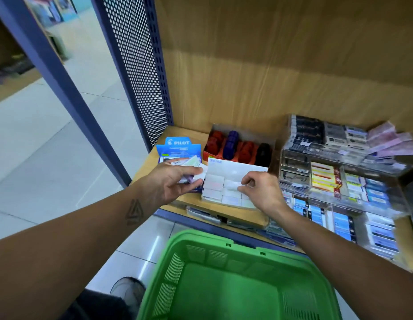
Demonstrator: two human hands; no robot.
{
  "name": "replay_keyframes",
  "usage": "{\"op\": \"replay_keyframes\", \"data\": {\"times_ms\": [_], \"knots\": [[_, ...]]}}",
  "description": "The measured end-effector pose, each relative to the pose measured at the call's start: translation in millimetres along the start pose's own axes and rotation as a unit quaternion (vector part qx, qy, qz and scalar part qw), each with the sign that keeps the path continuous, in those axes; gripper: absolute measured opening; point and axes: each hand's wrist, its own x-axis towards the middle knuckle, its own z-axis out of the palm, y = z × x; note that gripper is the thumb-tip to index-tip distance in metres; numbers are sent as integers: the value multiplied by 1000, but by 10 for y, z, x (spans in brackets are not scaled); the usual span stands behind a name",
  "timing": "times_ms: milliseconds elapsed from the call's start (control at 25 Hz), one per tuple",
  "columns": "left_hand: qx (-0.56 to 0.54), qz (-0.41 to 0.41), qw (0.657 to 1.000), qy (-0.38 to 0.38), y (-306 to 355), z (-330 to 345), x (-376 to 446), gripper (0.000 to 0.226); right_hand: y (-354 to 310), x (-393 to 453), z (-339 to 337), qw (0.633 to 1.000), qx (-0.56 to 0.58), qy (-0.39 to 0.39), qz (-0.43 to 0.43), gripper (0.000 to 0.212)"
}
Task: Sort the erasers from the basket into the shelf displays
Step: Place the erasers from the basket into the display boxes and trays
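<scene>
A green plastic basket [242, 280] stands below the shelf, and I see no erasers on its visible floor. My left hand [170, 181] grips a small bunch of wrapped erasers [189, 163] in front of the blue Pilot display box [177, 146]. A white display box [226, 188] on the wooden shelf holds rows of white erasers. My right hand [261, 188] pinches one white eraser [232, 184] over that box, at its middle row.
A box of red, blue and black items [237, 146] sits behind the white box. To the right a clear tiered rack [339, 176] holds several stacks of packaged erasers. A perforated blue panel [140, 72] closes the shelf's left side. My shoe [129, 292] shows on the tiled floor.
</scene>
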Motion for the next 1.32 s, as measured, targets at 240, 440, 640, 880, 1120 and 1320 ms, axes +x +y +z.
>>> {"op": "replay_keyframes", "data": {"times_ms": [240, 440, 640, 880, 1120, 1320], "knots": [[-10, -3, 1000, 6, 10, 56, 54, 53, 21, 116, 199, 994, -92, 8, -59, 12], [-4, -7, 1000, 1, -39, 79, 52, 63, -6, 141, 238, 971, -234, 8, -51, 21], [12, -11, 1000, -17, -86, 136, -15, 61, -145, 145, 130, 988, -157, -4, 11, 17], [17, -23, 999, -26, -123, 118, -47, 58, -559, -23, -124, 867, 439, -234, 30, 56], [15, -33, 999, -11, -133, 112, -8, 49, -376, 27, -223, 969, 175, -174, -17, 27], [3, -41, 999, 14, -110, 85, 21, 34, -52, 100, -126, 990, -95, -92, 46, 29]]}}
